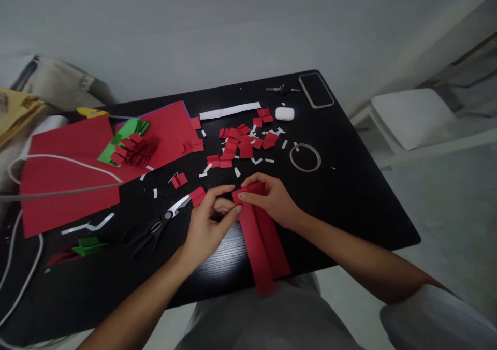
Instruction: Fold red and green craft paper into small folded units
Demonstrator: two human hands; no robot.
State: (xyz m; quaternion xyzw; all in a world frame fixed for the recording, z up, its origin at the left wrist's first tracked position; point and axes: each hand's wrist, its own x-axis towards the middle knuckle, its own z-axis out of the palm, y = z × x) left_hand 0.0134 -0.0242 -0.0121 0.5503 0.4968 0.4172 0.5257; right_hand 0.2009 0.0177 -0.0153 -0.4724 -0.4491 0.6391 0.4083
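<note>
A long folded red paper strip (255, 244) runs from the table toward my lap, its near end hanging over the edge. My right hand (277, 200) pinches its far end, thumb on top and fingers behind. My left hand (212, 220) is at the left edge of the same end, with thumb and index closed on its corner and the other fingers curled under. A pair of scissors (167, 216) with black handles lies left of my left hand, blades toward a small red folded piece (197, 195). Beyond my hands lies a pile of small red folded pieces (245, 147).
White paper scraps (237, 172) are scattered about. Large red sheets (70, 184), green folded paper (122, 139) and white cables (66, 157) occupy the left. At the back are a white strip (231, 111), white case (284, 114), watch (282, 89), phone (316, 90) and wire coil (305, 157).
</note>
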